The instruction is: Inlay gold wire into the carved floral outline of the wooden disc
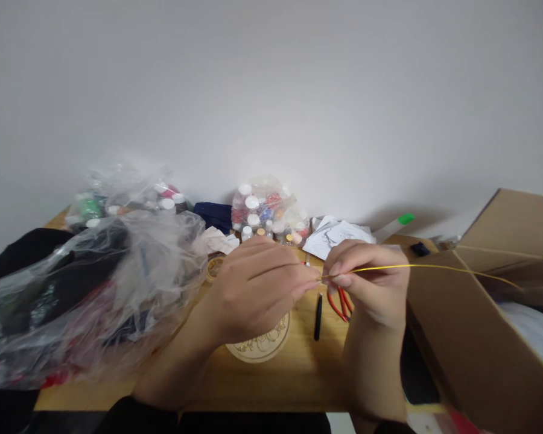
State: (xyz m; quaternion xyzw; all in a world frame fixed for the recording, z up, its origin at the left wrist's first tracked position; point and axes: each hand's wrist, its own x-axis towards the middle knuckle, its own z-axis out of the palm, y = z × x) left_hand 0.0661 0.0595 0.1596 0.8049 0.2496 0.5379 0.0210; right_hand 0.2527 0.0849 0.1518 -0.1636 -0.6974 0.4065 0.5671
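Observation:
A thin gold wire (387, 267) runs between my two hands, held up over the table. My left hand (262, 289) pinches its near end, fingers pressed together. Close beside it, my right hand (371, 280) grips the same wire between thumb and fingertips, and the long free end curves off to the right. Below my left hand lies a round pale disc (257, 355) with gold wire curls on it, partly covered. A black pen-like tool (318, 316) and red-handled pliers (339, 304) rest on the table under the hands; the pliers are partly hidden by my right wrist.
Clear plastic bags (163, 259) with dark contents spread over the left side. Bagged small bottles (262, 211) stand against the wall, beside drawn-on papers (337, 235). An open cardboard box (470, 319) takes up the right, near a green-tipped item (405, 219).

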